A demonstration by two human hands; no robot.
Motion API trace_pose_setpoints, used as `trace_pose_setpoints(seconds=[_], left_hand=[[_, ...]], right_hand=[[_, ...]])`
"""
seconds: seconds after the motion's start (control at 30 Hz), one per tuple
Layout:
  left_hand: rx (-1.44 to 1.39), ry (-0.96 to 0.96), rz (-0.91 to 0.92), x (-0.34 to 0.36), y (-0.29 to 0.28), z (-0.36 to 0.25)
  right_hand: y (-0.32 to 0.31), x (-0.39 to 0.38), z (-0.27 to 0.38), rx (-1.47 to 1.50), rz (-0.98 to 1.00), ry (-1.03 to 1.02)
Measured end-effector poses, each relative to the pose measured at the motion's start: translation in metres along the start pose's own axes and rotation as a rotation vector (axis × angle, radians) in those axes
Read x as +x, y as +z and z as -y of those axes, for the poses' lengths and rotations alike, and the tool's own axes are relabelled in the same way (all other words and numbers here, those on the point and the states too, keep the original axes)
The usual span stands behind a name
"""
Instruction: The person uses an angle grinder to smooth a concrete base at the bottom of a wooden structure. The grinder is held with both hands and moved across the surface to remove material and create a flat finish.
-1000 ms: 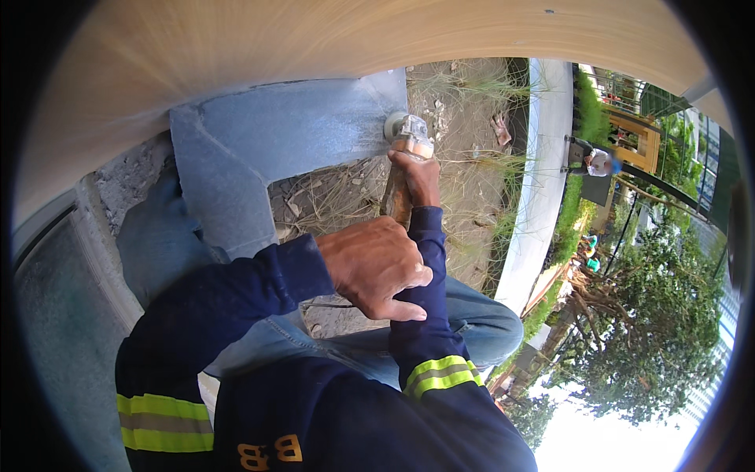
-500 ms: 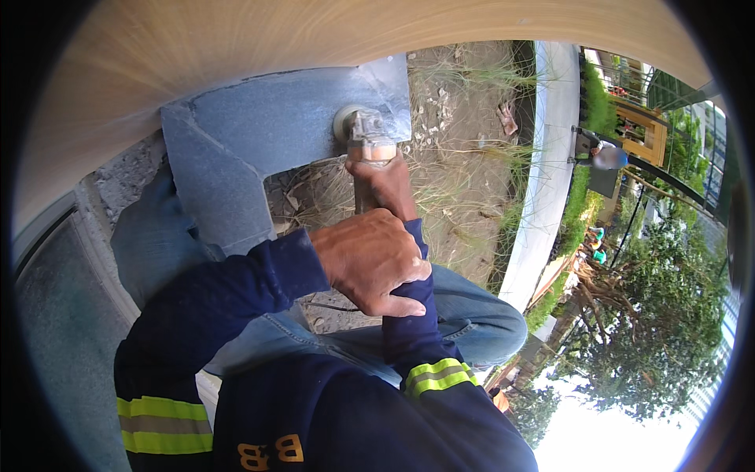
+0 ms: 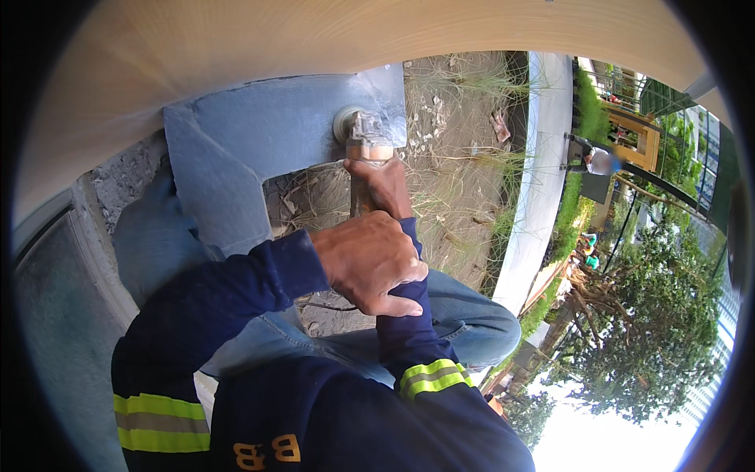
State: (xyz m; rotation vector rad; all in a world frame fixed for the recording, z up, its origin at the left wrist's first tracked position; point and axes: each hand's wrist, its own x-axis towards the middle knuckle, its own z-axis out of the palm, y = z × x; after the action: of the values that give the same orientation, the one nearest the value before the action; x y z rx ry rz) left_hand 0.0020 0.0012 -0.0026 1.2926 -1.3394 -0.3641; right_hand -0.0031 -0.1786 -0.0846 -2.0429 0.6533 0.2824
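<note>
My right hand (image 3: 387, 186) is wrapped around the front of a dusty angle grinder (image 3: 368, 149), just behind its metal head. The grinder's disc (image 3: 346, 124) meets the grey stone slab (image 3: 259, 118) near its right end. My left hand (image 3: 370, 263) is closed over the rear of the grinder's body, its curled fingers mostly hidden. The left thumb lies across my right sleeve. A dark cord (image 3: 330, 306) shows below the left hand. Pale dust marks the slab around the disc.
A curved tan surface (image 3: 314, 39) borders the slab's far side. Dry grass and soil (image 3: 464, 181) lie to the right, edged by a pale concrete curb (image 3: 543, 157). A person (image 3: 599, 161) stands beyond it. My bent knees (image 3: 480, 322) are close below.
The view has shifted slightly. Both hands keep their hold, and the disc stays at nearly the same spot on the slab.
</note>
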Motion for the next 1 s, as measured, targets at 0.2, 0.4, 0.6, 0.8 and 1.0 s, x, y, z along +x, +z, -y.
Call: trace_pose_setpoints(seconds=[0.2,0.4,0.6,0.8,1.0], left_hand=[[-0.018,0.001,-0.014,-0.002,-0.002,0.0],[0.003,0.033,-0.005,0.005,-0.003,-0.005],[0.012,0.014,-0.027,0.001,0.003,0.003],[-0.003,-0.02,-0.005,-0.002,-0.001,0.003],[-0.002,0.046,-0.026,0.005,-0.002,-0.006]], right_hand=[[-0.013,0.003,0.006,0.074,0.005,0.093],[-0.062,0.036,-0.011,-0.075,-0.159,0.073],[-0.01,0.012,0.002,0.039,-0.011,0.06],[0.009,0.002,0.006,0.048,0.065,0.045],[-0.058,0.034,-0.021,0.009,-0.112,0.092]])
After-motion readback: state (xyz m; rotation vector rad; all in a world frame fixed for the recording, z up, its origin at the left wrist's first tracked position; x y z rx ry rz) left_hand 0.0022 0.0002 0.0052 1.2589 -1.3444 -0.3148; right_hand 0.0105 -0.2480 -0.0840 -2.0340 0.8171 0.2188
